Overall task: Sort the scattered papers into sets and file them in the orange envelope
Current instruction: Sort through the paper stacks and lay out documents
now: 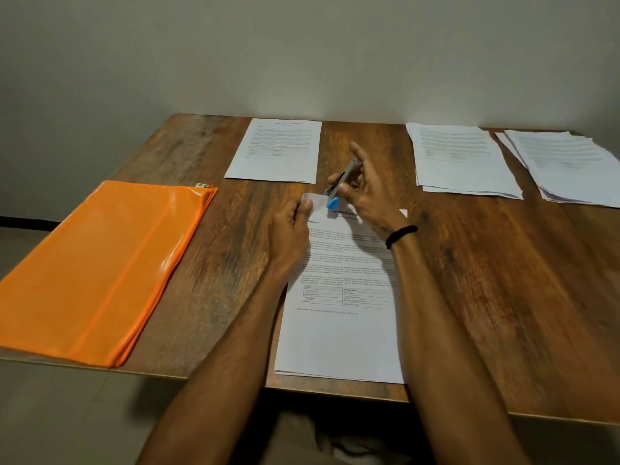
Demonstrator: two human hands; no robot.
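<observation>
At the table's (pixel 503 297) near edge, we're watching one set of printed papers (pixel 342 337) lying flat, its bottom edge reaching the table's front. Left hand (pixel 290 229) is pinching the set's top-left corner, thumb pressing on top of the sheet. Right hand (pixel 369 193) is gripping a small grey stapler (pixel 347 174) w/ a blue end, thumb & fingers curling round it, one finger sticking up. The blue end is hovering right at that pinched corner; we can't tell if it's touching the paper. A black band (pixel 401 234) is sitting on the right wrist. Over on the left, the orange envelope (pixel 100 263) is lying flat, zip end toward the far side, near corner reaching the table's front edge, apart from the papers. Along the far side by the wall (pixel 302 62), three more stacks are lying: a ctr stack (pixel 275 151), a right stack (pixel 463 159) & a far-right stack (pixel 570 166), those last two sitting just beside each other.
</observation>
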